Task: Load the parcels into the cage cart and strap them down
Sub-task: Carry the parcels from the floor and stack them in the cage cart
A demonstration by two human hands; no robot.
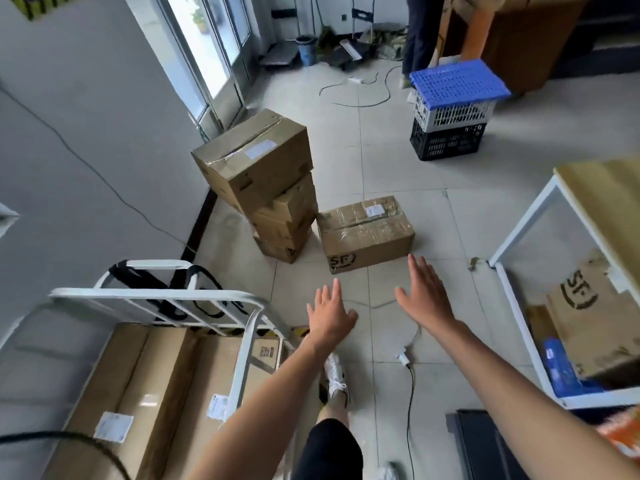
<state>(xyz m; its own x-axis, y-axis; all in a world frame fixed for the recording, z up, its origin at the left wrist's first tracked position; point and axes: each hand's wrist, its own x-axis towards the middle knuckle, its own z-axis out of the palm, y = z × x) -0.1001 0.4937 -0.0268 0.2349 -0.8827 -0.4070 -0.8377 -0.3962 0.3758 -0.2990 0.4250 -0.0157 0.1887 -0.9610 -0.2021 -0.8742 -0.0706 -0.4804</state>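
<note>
The pale tiled floor [381,161] in front of me carries a stack of cardboard boxes [273,202] near the wall, with a single taped box [363,233] just beside it on the right. Farther off stand stacked crates [450,133], and a dark cable [363,103] snakes across the tiles. The cage cart [156,299] stands at my left.

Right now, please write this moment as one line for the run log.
left hand: open, empty; right hand: open, empty; likely next: SF box on floor, untouched; cage cart: parcels inside; black straps: hanging on cart
</note>
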